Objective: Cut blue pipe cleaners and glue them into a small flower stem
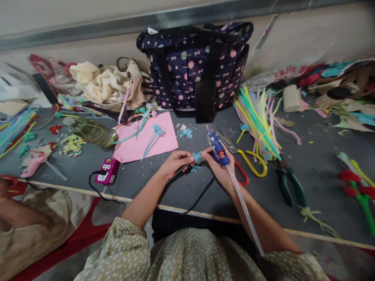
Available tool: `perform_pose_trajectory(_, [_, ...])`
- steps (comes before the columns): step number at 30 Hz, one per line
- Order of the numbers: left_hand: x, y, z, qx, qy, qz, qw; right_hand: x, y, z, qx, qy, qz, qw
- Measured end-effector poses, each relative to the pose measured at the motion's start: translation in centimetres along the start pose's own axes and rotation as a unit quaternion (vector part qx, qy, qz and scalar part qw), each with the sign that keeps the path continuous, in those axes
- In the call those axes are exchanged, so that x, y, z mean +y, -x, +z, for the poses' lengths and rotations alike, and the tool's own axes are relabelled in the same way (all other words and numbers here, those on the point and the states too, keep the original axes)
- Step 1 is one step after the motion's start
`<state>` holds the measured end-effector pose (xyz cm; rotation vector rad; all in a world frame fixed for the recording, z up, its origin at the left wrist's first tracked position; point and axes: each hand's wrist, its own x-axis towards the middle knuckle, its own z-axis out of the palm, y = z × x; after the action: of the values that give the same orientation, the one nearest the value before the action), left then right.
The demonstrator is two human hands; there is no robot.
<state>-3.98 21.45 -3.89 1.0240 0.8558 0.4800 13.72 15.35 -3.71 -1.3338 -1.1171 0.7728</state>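
Between the thumb and fingers of my left hand (175, 162) is a blue pipe-cleaner flower (195, 168) with short, branching ends. My right hand (222, 168) is closed around a blue hot glue gun (216, 145), its nozzle pointing away from me. A long clear glue stick (244, 208) sticks out of the gun's back, over my right forearm. The thumb and index fingertips of the right hand meet at the flower's right end; any small piece between them is too small to make out. Two similar blue stems (154, 136) lie on a pink sheet (131, 152).
Scissors (252, 163), pliers (285, 183) and a pipe-cleaner bundle (258, 125) lie to the right. A phone (205, 101) leans on a patterned bag (187, 66). Leftward are a bottle (90, 130), a purple power socket (108, 171) and a pink glue gun (33, 164). Another person's arm (22, 208) shows at far left.
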Motion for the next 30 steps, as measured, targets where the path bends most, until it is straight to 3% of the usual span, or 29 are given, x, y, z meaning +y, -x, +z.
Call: perform_pose_trajectory(30, [0.01,0.03,0.01,0.002,-0.014,0.006,1.0,0.09,0.27,0.05,-0.009,0.023,-0.009,1.0])
